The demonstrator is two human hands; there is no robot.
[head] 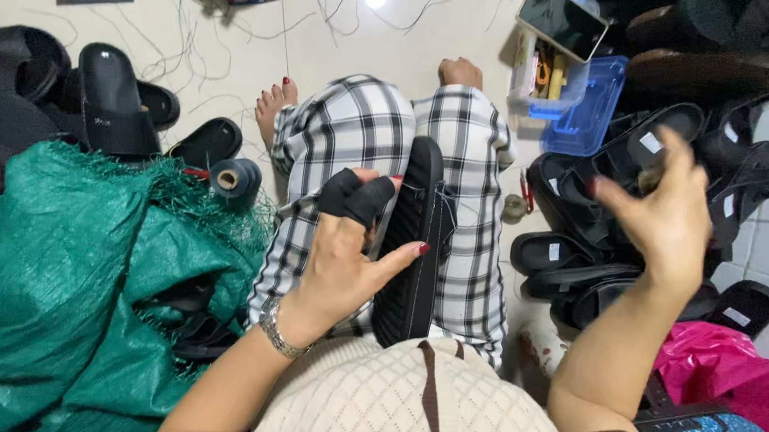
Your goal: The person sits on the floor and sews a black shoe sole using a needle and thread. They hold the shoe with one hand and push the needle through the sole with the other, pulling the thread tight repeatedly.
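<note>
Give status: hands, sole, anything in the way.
Left hand grips the black sole on edge over the lap. Right hand raised, open, beside the sandal pile. Nothing between the hands.

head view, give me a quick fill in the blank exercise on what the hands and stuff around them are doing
1. The left hand holds a black ____ on edge over the checked trousers.
2. The right hand is raised over a pile of black sandals, gripping ____.
3. The woven sack at the left is ____ in colour.
4. The spool of thread lies beside the ____ sack.

Missing words: sandal; nothing; green; green
</note>
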